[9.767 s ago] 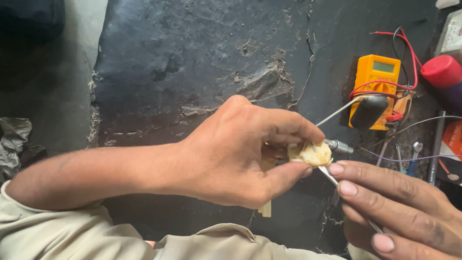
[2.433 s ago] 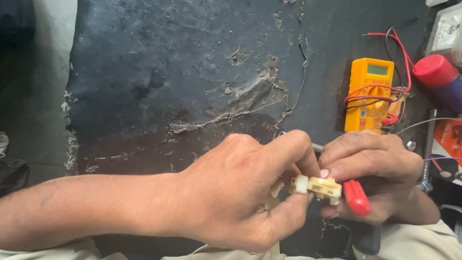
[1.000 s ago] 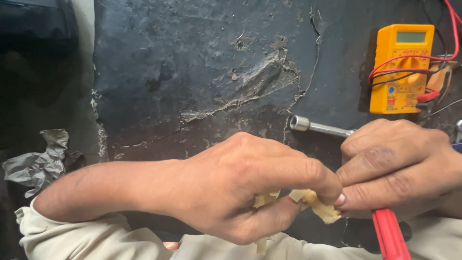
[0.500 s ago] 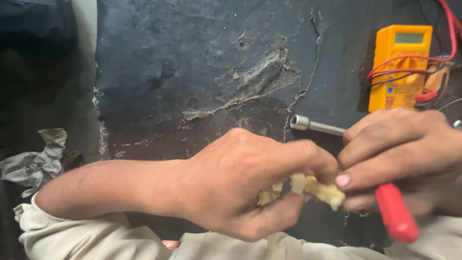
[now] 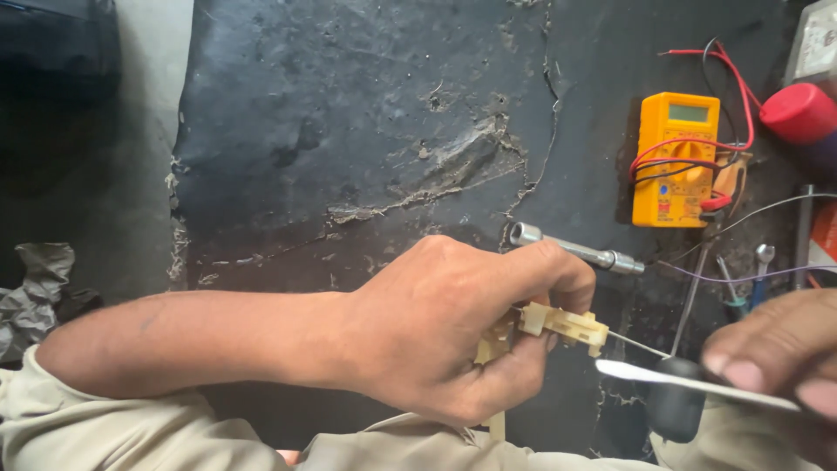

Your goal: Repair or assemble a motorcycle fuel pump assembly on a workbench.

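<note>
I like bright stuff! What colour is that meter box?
Orange-yellow meter, clearest in the head view.

The right hand [image 5: 780,362] is cut off by the right and lower edges, so only some fingertips show, pinched on a thin pale blade-like strip [image 5: 689,381] that is blurred and runs out of sight under them. The left hand [image 5: 453,336] covers most of the cream plastic connector block [image 5: 562,324]; only its right end shows. The red round cap [image 5: 800,112] and the white box [image 5: 817,39] are clipped by the right edge.
</note>
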